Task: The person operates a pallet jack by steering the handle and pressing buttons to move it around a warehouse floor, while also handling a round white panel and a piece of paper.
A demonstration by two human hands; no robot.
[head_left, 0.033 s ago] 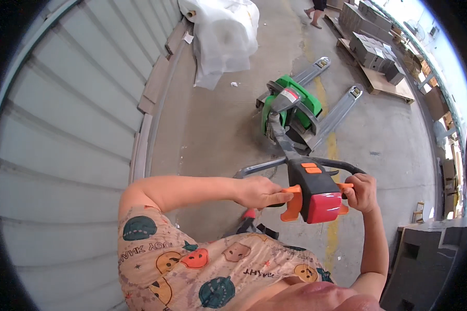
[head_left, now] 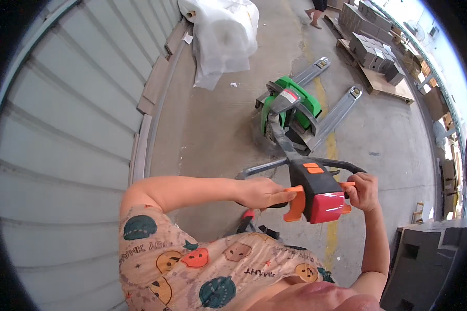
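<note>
Both my hands grip the control handle (head_left: 312, 179) of an electric pallet truck. My left hand (head_left: 263, 193) wraps the left grip, its thumb on an orange thumb lever (head_left: 294, 205). On the other side my right hand (head_left: 364, 192) closes round the right grip, beside a second orange lever. The handle head is black with orange buttons and a red end cap (head_left: 326, 208) toward me. Beyond it stands the truck's green body (head_left: 301, 98), and its two grey forks (head_left: 337, 116) point away to the right. Nothing lies on the forks.
A corrugated wall (head_left: 62, 145) runs along my left. Clear plastic wrap (head_left: 225, 41) covers a roll ahead. Far right, a wooden pallet (head_left: 392, 85) bears grey cartons (head_left: 373, 49); a person's legs (head_left: 316, 15) show nearby. A dark grey block (head_left: 423, 259) stands at my right.
The handle head and my hands have shifted very slightly to the right. Both hands keep their grip.
</note>
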